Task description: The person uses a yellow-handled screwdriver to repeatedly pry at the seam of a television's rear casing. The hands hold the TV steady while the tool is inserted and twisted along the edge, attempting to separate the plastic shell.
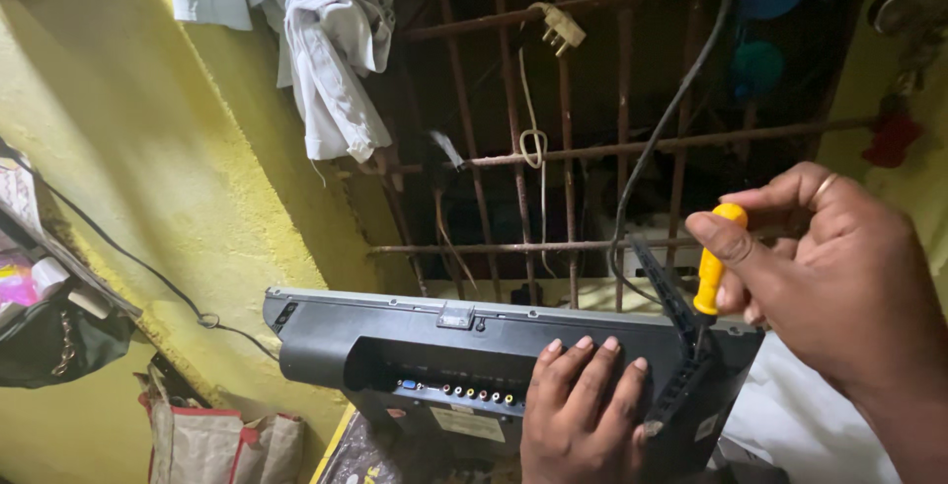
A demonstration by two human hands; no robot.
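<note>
At lower centre of the frame, the grey television back panel [395,341] stands on edge, still closed. The left hand [583,410] presses flat on it, fingers spread; the right hand [829,286] grips a yellow-handled screwdriver [713,262], tip at the panel's right edge, so unscrewing appears underway, not finished.

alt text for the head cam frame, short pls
A right hand grips a yellow-handled screwdriver upright, tip down at the top right corner of a grey flat-screen television's back panel, while the left hand lies flat on that panel. Behind are a rusty window grille, a hanging white shirt and a yellow wall.
</note>
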